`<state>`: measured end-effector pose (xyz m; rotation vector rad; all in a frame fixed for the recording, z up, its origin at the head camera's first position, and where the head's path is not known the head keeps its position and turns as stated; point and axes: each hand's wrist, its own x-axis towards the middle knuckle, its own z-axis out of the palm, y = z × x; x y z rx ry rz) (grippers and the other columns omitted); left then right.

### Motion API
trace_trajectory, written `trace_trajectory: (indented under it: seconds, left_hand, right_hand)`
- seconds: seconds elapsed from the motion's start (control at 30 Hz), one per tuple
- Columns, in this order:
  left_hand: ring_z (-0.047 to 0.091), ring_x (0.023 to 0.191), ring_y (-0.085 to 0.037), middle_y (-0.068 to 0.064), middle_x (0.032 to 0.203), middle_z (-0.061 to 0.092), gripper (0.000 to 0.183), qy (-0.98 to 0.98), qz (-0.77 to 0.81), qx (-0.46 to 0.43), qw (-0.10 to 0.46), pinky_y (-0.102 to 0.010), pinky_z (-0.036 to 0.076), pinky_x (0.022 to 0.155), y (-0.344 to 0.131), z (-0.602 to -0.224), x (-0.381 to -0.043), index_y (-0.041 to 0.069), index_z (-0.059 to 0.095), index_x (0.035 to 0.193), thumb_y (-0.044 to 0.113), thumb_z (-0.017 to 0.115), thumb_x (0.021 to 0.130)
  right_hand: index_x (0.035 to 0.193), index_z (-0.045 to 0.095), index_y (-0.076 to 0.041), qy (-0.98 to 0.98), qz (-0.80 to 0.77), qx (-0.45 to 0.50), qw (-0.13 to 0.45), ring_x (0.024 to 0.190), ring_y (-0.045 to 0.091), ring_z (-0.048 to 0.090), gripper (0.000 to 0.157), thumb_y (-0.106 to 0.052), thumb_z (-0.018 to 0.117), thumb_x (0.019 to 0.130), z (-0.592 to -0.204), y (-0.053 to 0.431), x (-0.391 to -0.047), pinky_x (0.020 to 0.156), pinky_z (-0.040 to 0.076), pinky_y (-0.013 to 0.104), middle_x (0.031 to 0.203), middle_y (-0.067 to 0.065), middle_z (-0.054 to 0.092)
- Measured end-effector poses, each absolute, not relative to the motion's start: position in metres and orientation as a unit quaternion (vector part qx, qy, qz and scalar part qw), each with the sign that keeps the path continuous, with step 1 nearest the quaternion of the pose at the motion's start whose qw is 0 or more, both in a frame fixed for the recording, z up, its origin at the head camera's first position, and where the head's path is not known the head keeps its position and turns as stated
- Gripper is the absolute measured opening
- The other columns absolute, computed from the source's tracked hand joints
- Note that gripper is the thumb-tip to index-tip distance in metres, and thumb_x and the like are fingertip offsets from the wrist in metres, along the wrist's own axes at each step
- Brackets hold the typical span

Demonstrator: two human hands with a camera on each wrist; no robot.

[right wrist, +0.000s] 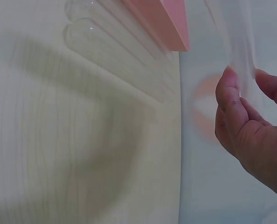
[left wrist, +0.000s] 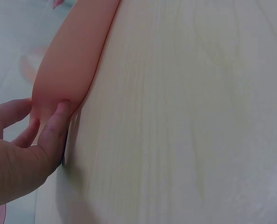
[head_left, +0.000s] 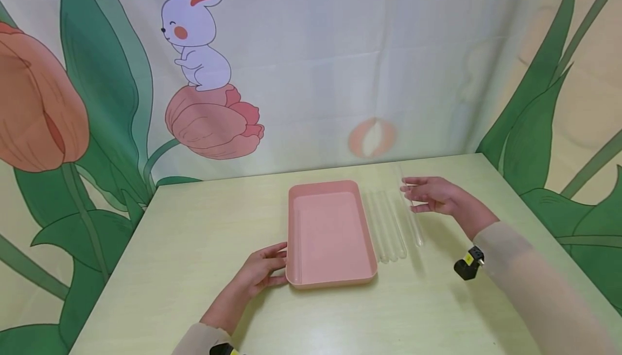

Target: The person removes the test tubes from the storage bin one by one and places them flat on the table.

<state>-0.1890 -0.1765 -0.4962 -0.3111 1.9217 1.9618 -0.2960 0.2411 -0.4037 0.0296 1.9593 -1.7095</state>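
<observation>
A pink rectangular tray lies on the table, with one clear test tube along its left inner side. My left hand touches the tray's left outer wall near the front corner; the left wrist view shows its fingertips against that wall. Between thumb and fingers, my right hand pinches another clear test tube, tilted and raised above the table. Several more clear test tubes lie side by side just right of the tray, their rounded ends toward me.
The pale wooden table ends at a printed cloth backdrop showing a rabbit and tulips. A black and yellow wrist device sits at the right cuff. The right arm casts a shadow on the tabletop.
</observation>
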Motion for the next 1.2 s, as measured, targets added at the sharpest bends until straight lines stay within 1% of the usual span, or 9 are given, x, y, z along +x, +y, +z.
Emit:
trace_trajectory:
  seconds: [0.07, 0.13, 0.17, 0.23, 0.63, 0.73, 0.83, 0.97, 1.2]
  left_hand:
    - [0.071, 0.103, -0.019, -0.030, 0.149, 0.052, 0.052, 0.684, 0.696, -0.110, 0.188, -0.039, 0.066, 0.080, -0.177, -0.496, -0.189, -0.001, 0.047, 0.151, -0.001, 0.056, 0.100]
    - [0.071, 0.103, -0.019, -0.030, 0.149, 0.052, 0.052, 0.684, 0.696, -0.111, 0.188, -0.039, 0.066, 0.080, -0.177, -0.496, -0.189, -0.001, 0.047, 0.151, -0.001, 0.056, 0.100]
    - [0.071, 0.102, -0.019, -0.030, 0.149, 0.052, 0.052, 0.684, 0.696, -0.112, 0.187, -0.039, 0.066, 0.079, -0.176, -0.496, -0.189, -0.001, 0.047, 0.150, -0.001, 0.056, 0.100]
    - [0.071, 0.103, -0.019, -0.030, 0.149, 0.053, 0.051, 0.686, 0.694, -0.113, 0.187, -0.039, 0.066, 0.079, -0.176, -0.495, -0.189, 0.000, 0.048, 0.150, -0.001, 0.057, 0.100]
    - [0.071, 0.105, -0.020, -0.029, 0.149, 0.052, 0.052, 0.685, 0.696, -0.105, 0.188, -0.040, 0.066, 0.082, -0.177, -0.494, -0.187, 0.000, 0.048, 0.150, 0.001, 0.059, 0.099]
    - [0.071, 0.103, -0.018, -0.028, 0.147, 0.054, 0.054, 0.680, 0.701, -0.092, 0.193, -0.040, 0.065, 0.083, -0.178, -0.494, -0.187, -0.001, 0.047, 0.150, 0.003, 0.061, 0.098]
    - [0.071, 0.102, -0.017, -0.028, 0.146, 0.055, 0.055, 0.678, 0.704, -0.088, 0.193, -0.040, 0.065, 0.083, -0.178, -0.494, -0.187, -0.001, 0.047, 0.151, 0.003, 0.062, 0.098]
    - [0.071, 0.105, -0.020, -0.028, 0.148, 0.054, 0.053, 0.684, 0.696, -0.108, 0.189, -0.042, 0.065, 0.084, -0.177, -0.495, -0.189, 0.002, 0.049, 0.150, 0.001, 0.059, 0.099]
    - [0.071, 0.105, -0.020, -0.029, 0.148, 0.053, 0.051, 0.687, 0.693, -0.114, 0.185, -0.041, 0.066, 0.081, -0.175, -0.493, -0.187, 0.000, 0.048, 0.150, -0.001, 0.057, 0.100]
  right_hand:
    - [0.162, 0.017, 0.001, 0.730, -0.629, 0.008, 0.268, 0.085, -0.003, 0.065, 0.067, -0.010, 0.052, 0.106, -0.407, 0.241, -0.297, 0.082, 0.062, 0.021, 0.134, 0.009, 0.062]
    - [0.162, 0.017, 0.001, 0.735, -0.622, 0.010, 0.269, 0.086, -0.003, 0.065, 0.067, -0.010, 0.052, 0.106, -0.409, 0.241, -0.298, 0.082, 0.062, 0.020, 0.155, 0.024, 0.045]
    - [0.162, 0.017, 0.001, 0.737, -0.620, 0.010, 0.269, 0.086, -0.002, 0.064, 0.067, -0.009, 0.051, 0.106, -0.411, 0.240, -0.299, 0.082, 0.062, 0.020, 0.162, 0.027, 0.034]
    - [0.162, 0.016, 0.002, 0.743, -0.613, 0.006, 0.269, 0.086, -0.002, 0.062, 0.067, -0.009, 0.051, 0.106, -0.414, 0.240, -0.300, 0.082, 0.061, 0.019, 0.166, 0.028, 0.024]
    - [0.160, 0.021, 0.005, 0.763, -0.589, 0.021, 0.265, 0.086, -0.001, 0.060, 0.064, -0.007, 0.052, 0.106, -0.443, 0.239, -0.309, 0.077, 0.060, 0.020, 0.163, 0.029, 0.032]
    - [0.160, 0.022, 0.006, 0.768, -0.584, 0.026, 0.263, 0.084, -0.001, 0.058, 0.063, -0.008, 0.052, 0.106, -0.450, 0.240, -0.312, 0.076, 0.060, 0.021, 0.155, 0.026, 0.045]
    - [0.159, 0.024, 0.006, 0.770, -0.581, 0.036, 0.261, 0.084, 0.000, 0.058, 0.063, -0.009, 0.053, 0.106, -0.455, 0.239, -0.314, 0.076, 0.061, 0.022, 0.138, 0.015, 0.059]
    - [0.158, 0.026, 0.006, 0.778, -0.572, 0.044, 0.256, 0.084, 0.002, 0.057, 0.062, -0.009, 0.054, 0.105, -0.460, 0.237, -0.316, 0.075, 0.061, 0.021, 0.128, 0.006, 0.061]
    - [0.157, 0.028, 0.009, 0.794, -0.553, 0.049, 0.247, 0.082, 0.007, 0.053, 0.061, -0.007, 0.055, 0.103, -0.465, 0.229, -0.317, 0.071, 0.061, 0.022, 0.121, 0.009, 0.059]
